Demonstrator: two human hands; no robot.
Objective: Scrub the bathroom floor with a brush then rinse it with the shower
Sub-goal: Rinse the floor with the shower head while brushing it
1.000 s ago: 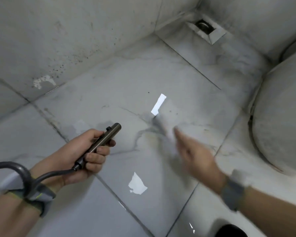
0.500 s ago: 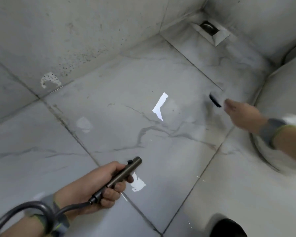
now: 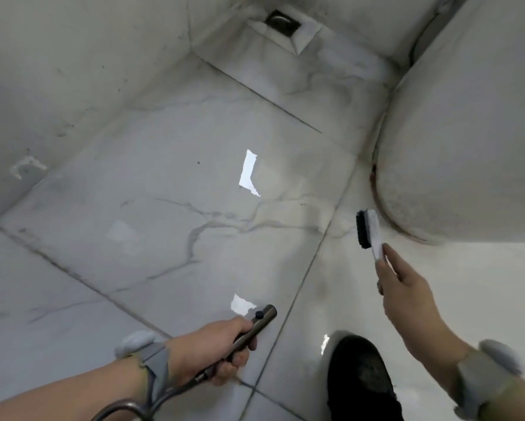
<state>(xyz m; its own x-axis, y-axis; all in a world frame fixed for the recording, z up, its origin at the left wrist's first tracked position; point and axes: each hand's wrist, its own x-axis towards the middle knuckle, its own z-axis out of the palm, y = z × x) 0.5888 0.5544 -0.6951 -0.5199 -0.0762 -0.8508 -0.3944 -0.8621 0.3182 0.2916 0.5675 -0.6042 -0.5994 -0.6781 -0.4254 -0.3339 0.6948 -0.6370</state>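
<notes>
Left hand (image 3: 206, 350) grips the shower sprayer (image 3: 252, 329), right hand (image 3: 406, 296) pinches the brush (image 3: 368, 230) beside the toilet base (image 3: 455, 147), black shoe (image 3: 361, 378) on the floor (image 3: 164, 214), drain (image 3: 282, 21) in the corner.

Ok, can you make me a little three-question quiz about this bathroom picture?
1. True or false: the left hand holds the slim dark metal shower sprayer.
2. Which hand grips the white-handled brush with black bristles? A) left B) right
3. Fill in: the square floor drain sits in the far ____ of the grey marble tile floor.

Key: 1 true; 2 B; 3 corner.
</notes>
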